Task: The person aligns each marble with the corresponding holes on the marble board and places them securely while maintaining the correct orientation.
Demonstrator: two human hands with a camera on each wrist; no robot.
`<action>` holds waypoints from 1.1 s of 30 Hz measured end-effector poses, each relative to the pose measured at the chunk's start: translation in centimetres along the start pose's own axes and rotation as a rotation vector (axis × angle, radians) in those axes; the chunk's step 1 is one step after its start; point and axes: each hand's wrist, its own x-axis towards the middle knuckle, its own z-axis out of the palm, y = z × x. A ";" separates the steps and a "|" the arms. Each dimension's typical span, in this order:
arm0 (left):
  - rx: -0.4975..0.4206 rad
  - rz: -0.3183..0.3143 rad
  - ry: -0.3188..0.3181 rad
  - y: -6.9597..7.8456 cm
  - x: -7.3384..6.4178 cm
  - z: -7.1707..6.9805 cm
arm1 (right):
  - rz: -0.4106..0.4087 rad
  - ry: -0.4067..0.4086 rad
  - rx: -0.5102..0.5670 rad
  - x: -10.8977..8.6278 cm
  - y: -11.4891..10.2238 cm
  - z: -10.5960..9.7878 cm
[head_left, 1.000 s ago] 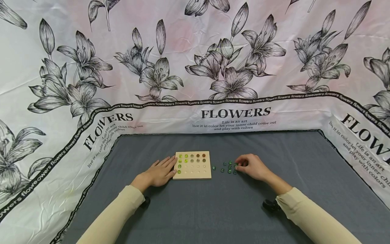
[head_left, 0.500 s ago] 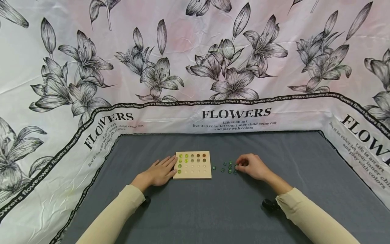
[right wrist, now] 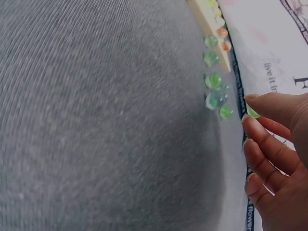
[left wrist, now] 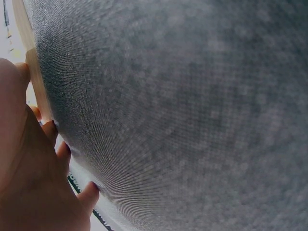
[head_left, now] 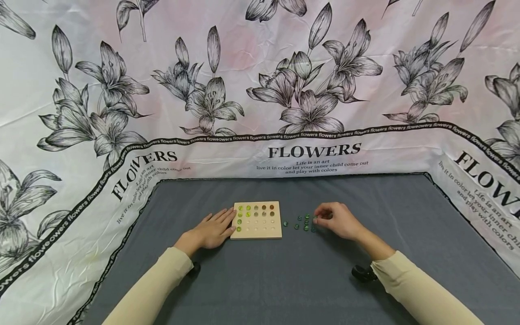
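Note:
A pale wooden board (head_left: 264, 233) with rows of round hollows lies mid-table. Yellow-green marbles (head_left: 248, 214) fill hollows at its left, and clear and brown marbles (head_left: 264, 207) sit along its two far rows. My left hand (head_left: 210, 231) lies flat, fingers outstretched, touching the board's left edge. Right of the board, several loose green marbles (head_left: 306, 222) rest on the cloth. Just beyond them, my right hand (head_left: 340, 221) pinches a green marble (right wrist: 253, 112) between thumb and index finger, best seen in the right wrist view; its other fingers are loosely bent.
A dark grey cloth (head_left: 284, 280) covers the table. Behind and along the sides stands a white floral fabric (head_left: 227, 158) with printed lettering. Black devices (head_left: 363, 273) are worn at both wrists.
My right hand rises slightly from the loose green marbles with one pinched. The left hand and the board stay in place.

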 end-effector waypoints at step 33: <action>0.010 0.007 -0.004 1.1 -0.9 -1.0 | -0.109 -0.031 0.033 1.7 -5.2 3.1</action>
